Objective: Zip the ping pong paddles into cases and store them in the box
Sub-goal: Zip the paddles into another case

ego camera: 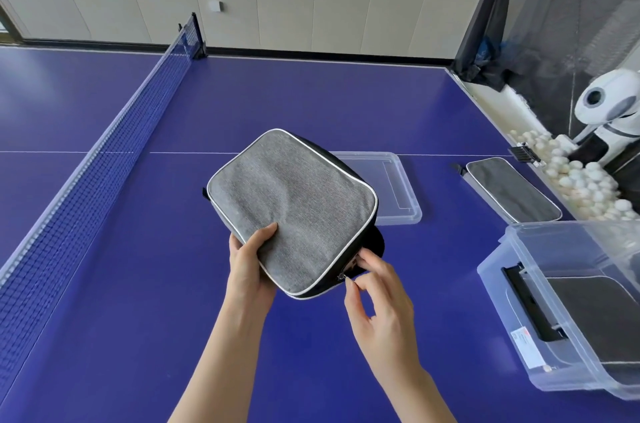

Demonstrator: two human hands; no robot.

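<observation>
A grey paddle case [294, 204] with white piping and black sides is held tilted above the blue table. My left hand [251, 265] grips its near left corner, thumb on the grey top. My right hand [374, 298] pinches the zipper pull [343, 277] at the near right corner, where the case gapes a little. A second grey case [512, 190] lies flat on the table at the right. The clear plastic box [540, 346] stands at the near right, with a dark case [595, 315] lying inside it.
The box's clear lid [398, 187] lies on the table behind the held case. The net [104, 159] runs along the left. At the right edge are a tray of several white balls [581, 180], a white ball machine [609, 111] and black netting.
</observation>
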